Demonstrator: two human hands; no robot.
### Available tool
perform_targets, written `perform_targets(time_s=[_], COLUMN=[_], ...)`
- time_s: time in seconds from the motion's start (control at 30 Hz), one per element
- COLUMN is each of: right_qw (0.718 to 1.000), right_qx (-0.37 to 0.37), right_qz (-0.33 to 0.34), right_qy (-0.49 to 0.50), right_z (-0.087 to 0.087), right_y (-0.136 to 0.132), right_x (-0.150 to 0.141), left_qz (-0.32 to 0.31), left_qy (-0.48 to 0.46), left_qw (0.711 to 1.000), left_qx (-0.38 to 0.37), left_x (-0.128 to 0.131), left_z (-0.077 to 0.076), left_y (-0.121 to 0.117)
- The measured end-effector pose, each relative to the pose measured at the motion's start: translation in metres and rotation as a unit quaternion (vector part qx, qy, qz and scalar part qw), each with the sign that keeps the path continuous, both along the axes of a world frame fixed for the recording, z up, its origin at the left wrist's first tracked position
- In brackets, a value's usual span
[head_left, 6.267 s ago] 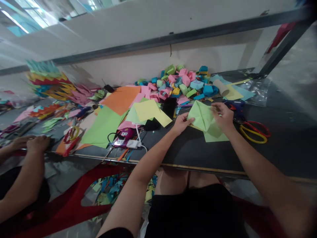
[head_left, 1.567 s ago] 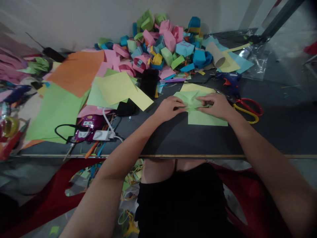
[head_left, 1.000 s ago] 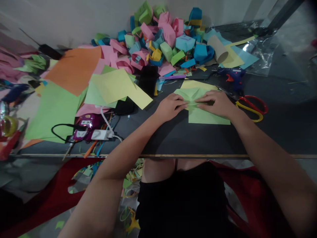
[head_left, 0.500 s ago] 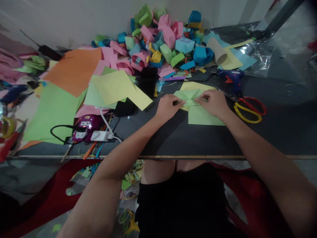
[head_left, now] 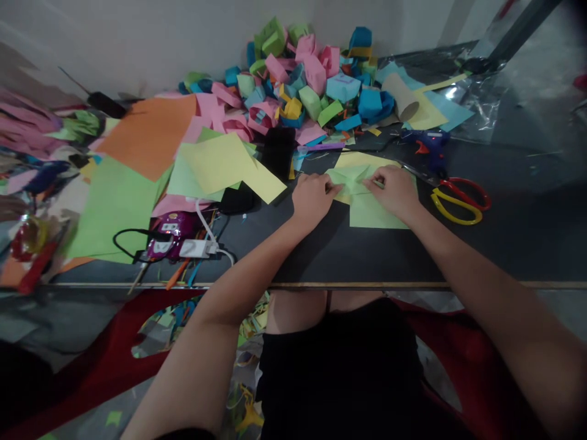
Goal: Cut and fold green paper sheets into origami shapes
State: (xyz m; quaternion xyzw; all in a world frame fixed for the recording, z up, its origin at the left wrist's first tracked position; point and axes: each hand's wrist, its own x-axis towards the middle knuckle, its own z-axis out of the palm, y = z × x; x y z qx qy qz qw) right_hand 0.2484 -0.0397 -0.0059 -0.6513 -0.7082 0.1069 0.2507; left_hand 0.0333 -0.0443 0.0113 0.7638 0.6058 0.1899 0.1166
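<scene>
Between my hands is a piece of folded light-green paper (head_left: 352,177) with creased flaps. My left hand (head_left: 314,194) pinches its left end with thumb and fingers. At its right end, my right hand (head_left: 392,188) grips the paper the same way, fingers curled in. Under it lie a flat light-green sheet (head_left: 373,214) and a yellow sheet (head_left: 358,157). Just right of my right hand are scissors (head_left: 461,201) with one red and one yellow handle loop, blades pointing up and left. The fingertips partly cover the folded edges.
Behind stands a heap of folded paper pieces (head_left: 312,79). A blue glue gun (head_left: 431,146) and a cardboard tube (head_left: 401,98) are at right. Leftward lie an orange sheet (head_left: 151,131), green sheets (head_left: 110,208), yellow paper (head_left: 224,162) and a purple power socket (head_left: 172,232) with cables.
The view has shifted slightly, so items on the left appear farther right. Both hands stay on the folded green paper, with only a slight shift of the left fingers.
</scene>
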Motion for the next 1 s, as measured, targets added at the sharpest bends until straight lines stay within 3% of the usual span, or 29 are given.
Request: perform_targets(time_s=[0.33,0.47,0.53,0.63,0.7,1.0], right_qw=[1.000,0.999,0.997,0.996,0.996,0.996], right_qx=[0.006,0.035,0.061,0.071,0.064,0.039], right_qz=[0.008,-0.003,-0.012,-0.006,-0.008,-0.016], right_qy=[-0.001,-0.021,-0.036,-0.055,-0.064,-0.084], right_z=[-0.001,-0.008,-0.009,-0.008,-0.006,-0.012], right_y=[-0.004,-0.005,-0.007,-0.010,-0.011,-0.002], right_x=[-0.002,-0.001,0.000,0.001,0.001,0.014], left_qz=[-0.010,0.002,-0.042,-0.169,-0.206,-0.183], left_qy=[-0.001,0.006,0.052,0.133,0.149,0.140], left_qw=[0.999,0.996,0.992,0.973,0.966,0.973], left_qx=[0.034,0.091,0.111,0.083,0.054,-0.009], left_x=[-0.002,0.001,0.004,0.005,0.001,-0.023], left_z=[-0.009,-0.007,-0.003,0.003,0.004,0.001], left_y=[0.009,0.006,0.002,-0.006,-0.014,-0.041])
